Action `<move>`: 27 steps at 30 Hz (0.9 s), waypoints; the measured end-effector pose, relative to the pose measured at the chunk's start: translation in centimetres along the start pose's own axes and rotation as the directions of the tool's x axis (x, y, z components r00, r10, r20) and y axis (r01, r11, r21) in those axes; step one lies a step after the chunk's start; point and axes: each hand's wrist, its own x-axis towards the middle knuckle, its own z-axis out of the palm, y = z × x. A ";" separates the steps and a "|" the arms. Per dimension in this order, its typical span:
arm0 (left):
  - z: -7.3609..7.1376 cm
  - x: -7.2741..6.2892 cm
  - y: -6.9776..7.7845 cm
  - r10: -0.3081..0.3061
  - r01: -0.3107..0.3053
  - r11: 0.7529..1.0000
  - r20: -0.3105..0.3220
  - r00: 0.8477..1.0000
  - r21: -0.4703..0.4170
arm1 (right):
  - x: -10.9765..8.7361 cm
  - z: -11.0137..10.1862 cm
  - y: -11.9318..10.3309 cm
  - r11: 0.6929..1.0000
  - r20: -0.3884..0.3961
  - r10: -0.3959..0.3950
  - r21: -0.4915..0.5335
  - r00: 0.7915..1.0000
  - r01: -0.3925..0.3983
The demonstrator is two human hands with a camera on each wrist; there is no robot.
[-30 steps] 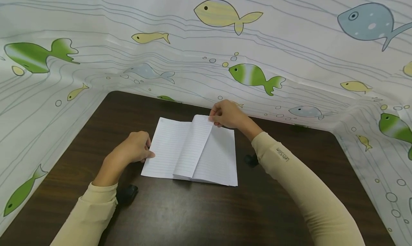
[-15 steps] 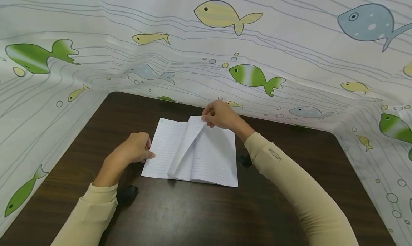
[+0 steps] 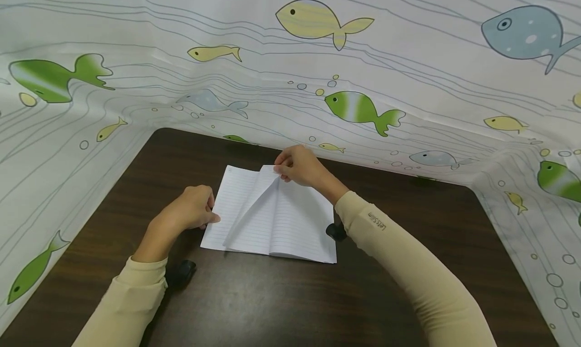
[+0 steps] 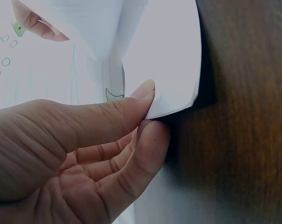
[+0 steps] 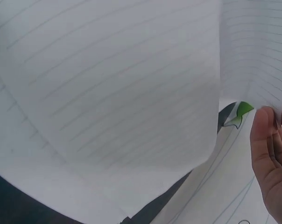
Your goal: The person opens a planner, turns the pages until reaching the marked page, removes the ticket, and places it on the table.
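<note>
A notebook (image 3: 301,226) with white lined pages lies spread on the dark table. One lifted page (image 3: 254,200) stands curled over the left half. At its upper corner my right hand (image 3: 299,166) pinches that page between thumb and fingers; the right wrist view shows the lined sheet (image 5: 131,93) filling most of the picture, with the fingers (image 5: 262,140) at its edge. My left hand (image 3: 192,208) holds the notebook's left edge. In the left wrist view, its thumb (image 4: 127,109) lies on top of the pages (image 4: 169,60) and a finger sits below.
The brown wooden table (image 3: 281,306) is enclosed by a white sheet (image 3: 254,29) printed with fish and wavy lines. Beige sleeves cover both forearms. A small black object (image 3: 180,275) shows by the left wrist, another (image 3: 336,231) by the right.
My right hand has moved left and slightly down, carrying the page over from right to left. More of the right-hand page is exposed. The left hand has stayed in place.
</note>
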 end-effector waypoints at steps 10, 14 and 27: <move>0.1 0.1 0.1 -0.009 0.009 1.000 -0.012 1.000 0.006 | 0.0 1.9 0.4 0.986 0.108 -0.140 -0.081 0.984 0.149; 0.2 0.1 -0.1 0.003 -0.003 1.000 -0.017 1.000 -0.001 | -0.1 2.8 0.8 0.979 0.231 -0.162 -0.084 0.959 0.186; 0.2 0.5 -0.7 0.015 -0.015 1.000 -0.014 1.000 -0.019 | -0.5 5.3 1.3 0.879 0.365 -0.210 -0.336 0.907 0.339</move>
